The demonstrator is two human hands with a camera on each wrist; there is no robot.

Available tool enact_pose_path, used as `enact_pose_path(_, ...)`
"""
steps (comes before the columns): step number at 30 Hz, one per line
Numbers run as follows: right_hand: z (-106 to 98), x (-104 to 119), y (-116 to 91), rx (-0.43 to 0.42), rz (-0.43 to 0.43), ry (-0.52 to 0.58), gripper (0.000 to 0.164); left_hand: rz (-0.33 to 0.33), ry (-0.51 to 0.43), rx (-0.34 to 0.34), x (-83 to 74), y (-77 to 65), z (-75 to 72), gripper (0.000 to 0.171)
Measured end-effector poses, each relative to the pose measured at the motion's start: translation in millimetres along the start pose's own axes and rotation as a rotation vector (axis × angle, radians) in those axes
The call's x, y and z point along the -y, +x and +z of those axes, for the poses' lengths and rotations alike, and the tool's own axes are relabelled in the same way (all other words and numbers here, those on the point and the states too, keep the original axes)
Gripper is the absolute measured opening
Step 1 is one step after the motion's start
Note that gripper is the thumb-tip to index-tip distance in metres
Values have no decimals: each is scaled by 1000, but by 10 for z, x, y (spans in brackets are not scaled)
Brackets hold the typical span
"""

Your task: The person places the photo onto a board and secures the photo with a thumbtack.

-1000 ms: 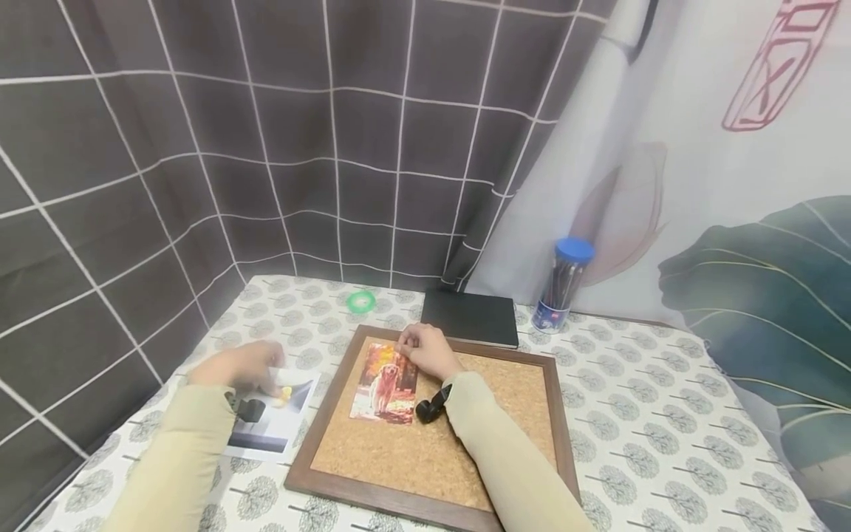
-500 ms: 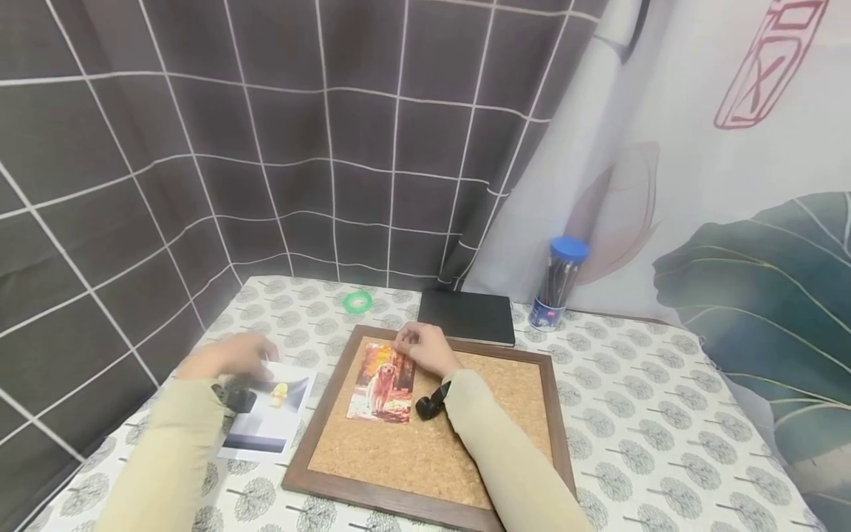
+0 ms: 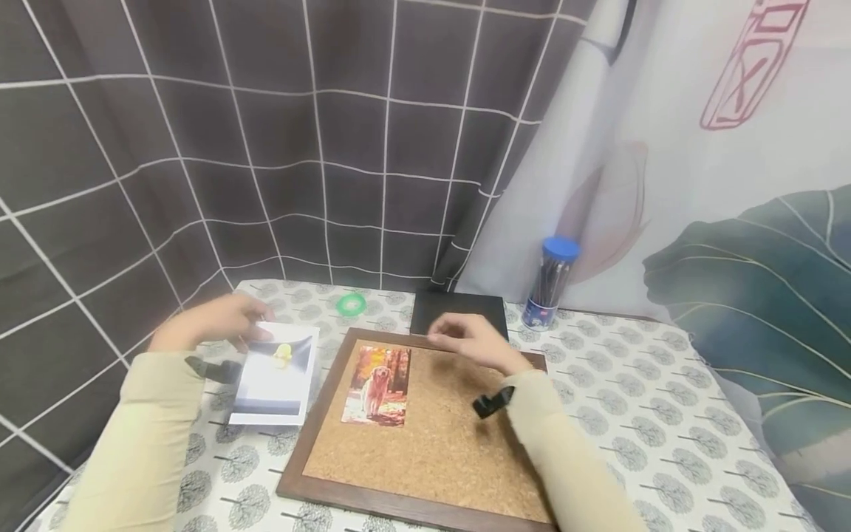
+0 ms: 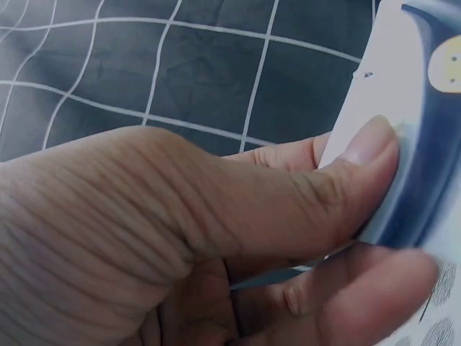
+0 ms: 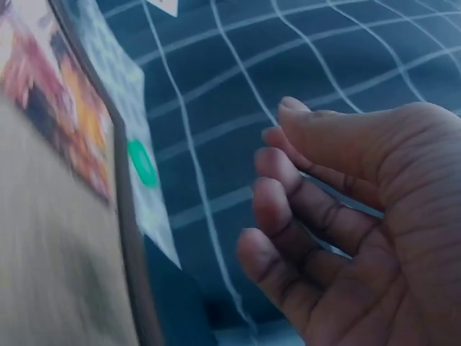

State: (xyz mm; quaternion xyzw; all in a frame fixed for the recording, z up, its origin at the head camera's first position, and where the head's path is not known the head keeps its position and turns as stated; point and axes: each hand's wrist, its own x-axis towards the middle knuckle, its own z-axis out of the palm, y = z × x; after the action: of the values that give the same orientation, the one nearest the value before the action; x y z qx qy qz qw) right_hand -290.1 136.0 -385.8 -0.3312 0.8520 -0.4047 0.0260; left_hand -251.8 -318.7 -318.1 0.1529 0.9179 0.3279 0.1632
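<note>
On my feed, the left hand (image 3: 219, 319) is pinching the blue-and-white rectangular paper print (image 3: 274, 375) by its edge, probably leaving its face uncovered, beside the brown wood-framed cork board (image 3: 435, 451). The right hand (image 3: 480, 343), loosely curled, is hovering empty over that board.

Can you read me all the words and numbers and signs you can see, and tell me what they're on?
None can be read for sure.
Red sign on the pale hanging cloth: has character-like strokes, but its top is cut off, so I can't read it.
Blue label on the clear tub: too small and blurred.
Dog picture and yellow-figure picture: no words that I can see.
</note>
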Motion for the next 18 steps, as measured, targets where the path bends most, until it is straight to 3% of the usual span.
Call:
enact_pose_path(6, -604, -465, -817, -67, 107, -81, 22, 15, -37, -11, -96, 94, 47, 43)
enact_pose_path(10, -906, -837, -1396, -133, 245, -160, 25, 60, -17, -83, -137, 154, 77, 46)
enact_pose_path(14, -1032, -1109, -1797, -157, 326, -152, 30, 123, -55, -119, -237, 350, 166, 44)
enact_pose_path(18, -996, -1298, -1946, -154, 337, -131, 32, 193, -99, -89, -433, 651, 364, 40)
